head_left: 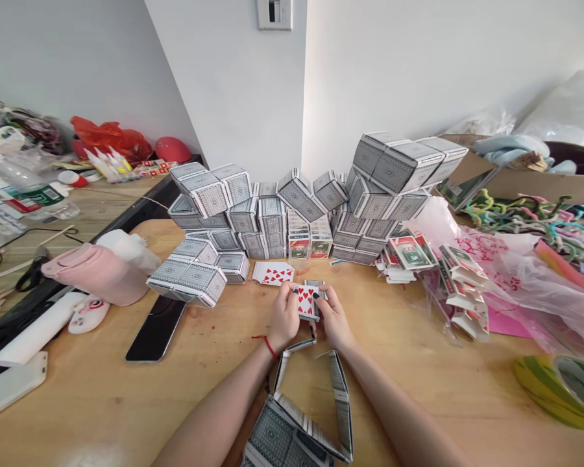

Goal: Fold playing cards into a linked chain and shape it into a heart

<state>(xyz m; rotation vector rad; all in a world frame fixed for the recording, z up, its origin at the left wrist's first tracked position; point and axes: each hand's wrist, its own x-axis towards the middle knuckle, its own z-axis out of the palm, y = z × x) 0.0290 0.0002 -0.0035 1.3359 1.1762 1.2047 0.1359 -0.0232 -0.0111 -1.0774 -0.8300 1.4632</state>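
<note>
Both my hands meet at the middle of the wooden table (126,402). My left hand (283,319) and my right hand (333,318) pinch a small stack of playing cards (305,301) between them, a red hearts card facing up. Just beyond them a nine of hearts card (273,273) lies flat. Between my forearms sits a folded strip structure of grey-backed cards (302,415). Behind stands a wall of cubes built of grey-backed cards (292,214).
A black phone (156,327), a pink bottle (95,272) and a white roll (34,334) lie at left. Card boxes (433,266) and a plastic bag (530,285) are at right, with a green tape roll (564,389) near the right edge.
</note>
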